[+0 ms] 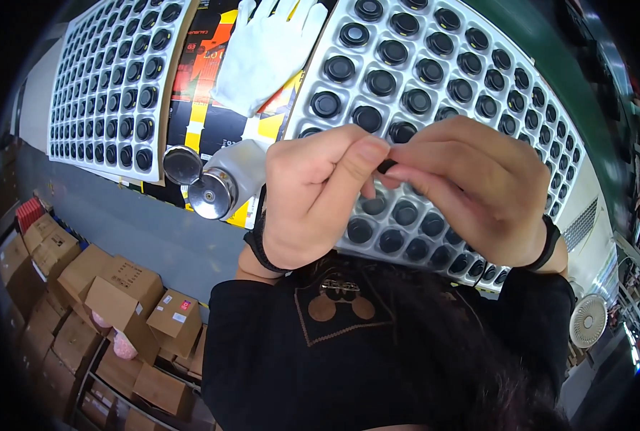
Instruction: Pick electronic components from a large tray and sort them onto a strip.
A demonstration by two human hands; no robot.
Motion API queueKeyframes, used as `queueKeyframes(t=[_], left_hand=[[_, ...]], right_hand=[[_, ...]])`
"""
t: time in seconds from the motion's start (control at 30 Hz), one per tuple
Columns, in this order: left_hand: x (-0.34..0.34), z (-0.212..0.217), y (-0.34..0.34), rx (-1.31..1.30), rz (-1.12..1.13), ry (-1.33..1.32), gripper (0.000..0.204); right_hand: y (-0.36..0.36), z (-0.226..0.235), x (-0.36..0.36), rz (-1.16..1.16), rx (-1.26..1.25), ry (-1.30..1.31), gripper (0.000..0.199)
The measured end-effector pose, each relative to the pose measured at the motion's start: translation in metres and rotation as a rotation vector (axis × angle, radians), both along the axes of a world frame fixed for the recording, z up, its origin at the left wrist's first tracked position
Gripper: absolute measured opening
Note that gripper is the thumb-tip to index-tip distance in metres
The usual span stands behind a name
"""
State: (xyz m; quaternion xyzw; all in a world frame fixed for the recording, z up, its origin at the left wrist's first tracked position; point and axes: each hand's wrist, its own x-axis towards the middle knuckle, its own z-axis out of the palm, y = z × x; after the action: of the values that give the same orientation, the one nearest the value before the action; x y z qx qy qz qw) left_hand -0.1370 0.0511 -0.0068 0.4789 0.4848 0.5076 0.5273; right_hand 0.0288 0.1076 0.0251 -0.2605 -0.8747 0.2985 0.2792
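My left hand [316, 194] and my right hand [478, 183] meet over the near part of a silver moulded tray [315, 80]. Between the fingertips sits a small black piece [387, 166], mostly covered, so its exact kind cannot be made out. Thumb and fingers of my right hand pinch it; my left fingers are closed against its other side. Black bands circle both wrists. Round black lens-like parts [379, 82] fill the tray's pockets in rows, some hidden beneath my hands.
At the left lies a second tray [169, 72] of similar black parts. Between the trays, a white glove [262, 57] rests on printed black-and-orange cardboard [183, 118], near a translucent bottle [242, 169] with a metal top. Cardboard boxes [126, 287] stand lower left; a fan [589, 321] is at right.
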Motion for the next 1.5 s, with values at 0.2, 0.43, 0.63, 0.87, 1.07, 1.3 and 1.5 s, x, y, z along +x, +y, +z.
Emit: queueKeyframes(t=[0.2,0.43,0.63,0.87,1.07,1.3,1.5], left_hand=[[0.009,0.008,-0.003,0.000,0.075,-0.053,0.023],[0.013,0.012,-0.006,-0.027,0.080,-0.008,0.022],[0.018,0.020,-0.007,-0.015,0.139,0.000,0.023],[0.018,0.013,-0.005,0.022,0.228,0.184,0.022],[0.017,0.013,0.005,0.148,0.171,0.375,0.016],[0.026,0.031,0.014,0.696,-0.034,0.867,0.012],[0.025,0.028,0.021,0.549,-0.268,0.721,0.016]], right_hand=[[-0.004,-0.008,0.006,0.027,0.246,0.029,0.023],[-0.003,-0.022,0.009,0.056,0.634,0.163,0.023],[-0.008,-0.014,0.013,0.132,0.571,0.238,0.023],[-0.024,0.024,0.031,-0.176,-0.320,0.262,0.040],[-0.030,0.020,0.049,-0.168,-0.409,0.051,0.047],[-0.025,0.017,0.051,-0.186,-0.273,0.067,0.045],[-0.020,0.015,0.053,-0.165,-0.248,0.020,0.043]])
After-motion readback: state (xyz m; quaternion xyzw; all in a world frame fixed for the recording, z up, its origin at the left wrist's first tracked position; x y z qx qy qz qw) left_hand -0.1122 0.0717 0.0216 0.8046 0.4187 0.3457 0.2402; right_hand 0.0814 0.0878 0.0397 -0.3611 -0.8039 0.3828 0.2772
